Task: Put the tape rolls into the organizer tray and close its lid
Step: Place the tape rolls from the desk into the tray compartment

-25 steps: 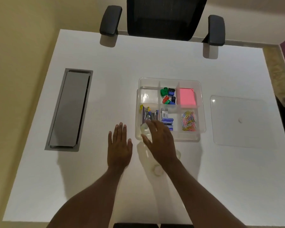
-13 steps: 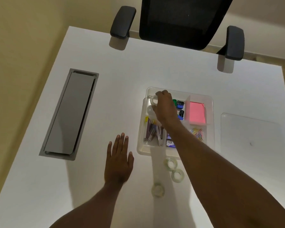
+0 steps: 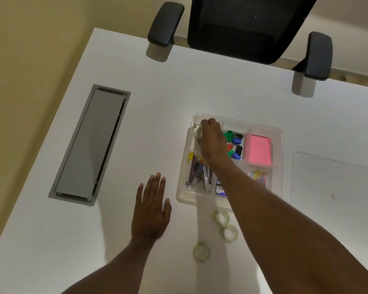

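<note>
A white rectangular desk (image 3: 200, 85) carries a clear plastic organizer tray (image 3: 278, 145) divided into compartments. The right hand (image 3: 212, 141) reaches over the tray's far-left compartment, knuckles up and fingers curled downward; a clear tape roll (image 3: 197, 132) shows just at the hand's left edge inside that compartment, but whether the fingers pinch it cannot be told, since the fingertips are hidden beneath the hand. The left hand (image 3: 151, 211) lies flat, palm down, on the desk to the left of the tray, its fingers straight and only slightly spread, holding nothing.

Three further clear tape rolls rest on the desk just in front of the tray: one (image 3: 221, 216) close to the tray's near edge, a second (image 3: 229, 233) just beside it, and a third (image 3: 201, 251) a little apart, nearer the viewer.

Other compartments hold coloured binder clips (image 3: 234, 137), a pink sticky-note pad (image 3: 259, 150), coloured paper clips (image 3: 260, 177) and grey metal staplers (image 3: 194, 175). The tray's flat clear lid (image 3: 331, 187) lies on the desk to the right, apart from the tray. A grey cable hatch (image 3: 89, 145) is set into the desk at left, and a black office chair (image 3: 242, 24) stands at the far edge.
</note>
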Tool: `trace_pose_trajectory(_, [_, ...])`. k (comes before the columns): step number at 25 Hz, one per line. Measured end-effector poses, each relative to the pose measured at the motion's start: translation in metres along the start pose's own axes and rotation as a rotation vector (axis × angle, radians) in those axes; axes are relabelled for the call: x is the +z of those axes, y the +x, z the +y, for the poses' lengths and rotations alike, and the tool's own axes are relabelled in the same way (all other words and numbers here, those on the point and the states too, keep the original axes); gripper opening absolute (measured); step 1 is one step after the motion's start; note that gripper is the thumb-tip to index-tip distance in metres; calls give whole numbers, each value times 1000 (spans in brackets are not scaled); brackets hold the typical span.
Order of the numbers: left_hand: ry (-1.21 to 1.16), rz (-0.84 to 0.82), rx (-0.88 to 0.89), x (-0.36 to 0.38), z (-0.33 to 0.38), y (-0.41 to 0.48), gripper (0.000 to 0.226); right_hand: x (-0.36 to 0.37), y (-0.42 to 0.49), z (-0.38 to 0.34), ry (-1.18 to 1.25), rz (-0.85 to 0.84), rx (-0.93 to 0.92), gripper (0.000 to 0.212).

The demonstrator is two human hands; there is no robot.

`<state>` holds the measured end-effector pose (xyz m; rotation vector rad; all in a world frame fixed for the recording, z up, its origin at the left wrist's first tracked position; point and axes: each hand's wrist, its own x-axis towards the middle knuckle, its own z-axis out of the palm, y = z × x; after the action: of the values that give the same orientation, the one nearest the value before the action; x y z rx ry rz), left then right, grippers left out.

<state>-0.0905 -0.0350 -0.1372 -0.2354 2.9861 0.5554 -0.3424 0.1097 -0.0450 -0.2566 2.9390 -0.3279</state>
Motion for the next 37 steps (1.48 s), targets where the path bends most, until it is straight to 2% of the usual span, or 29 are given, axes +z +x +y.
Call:
trace_pose_trajectory(4, [8,3,2,0,1,1,66,-13,-22,4,-42,109,-51,23])
trace_pose_trajectory(10, [52,15,23,-1,-1,1,68,-20,-94,4,130,390,-36,5])
trace_pose_trajectory(16, [46,32,46,-2,-1,0,66,9,-192,16,262,502,95,9])
trace_pose_trajectory(21, [45,54,47,-5,1,-1,66,39,-264,42,322,458,279,15])
trace_pose_trajectory(24, [46,57,45,-6,1,-2,66,53,-287,53,228,342,411,35])
trace_pose_trajectory(28, [54,55,41,-7,3,-1,66,65,-289,57,23,180,431,59])
trace_pose_trajectory(31, [55,55,42,-8,3,-1,66,69,-282,57,-57,143,445,60])
trace_pose_trajectory(37, [39,43,34,-10,5,-1,66,72,-274,55,-62,123,387,51])
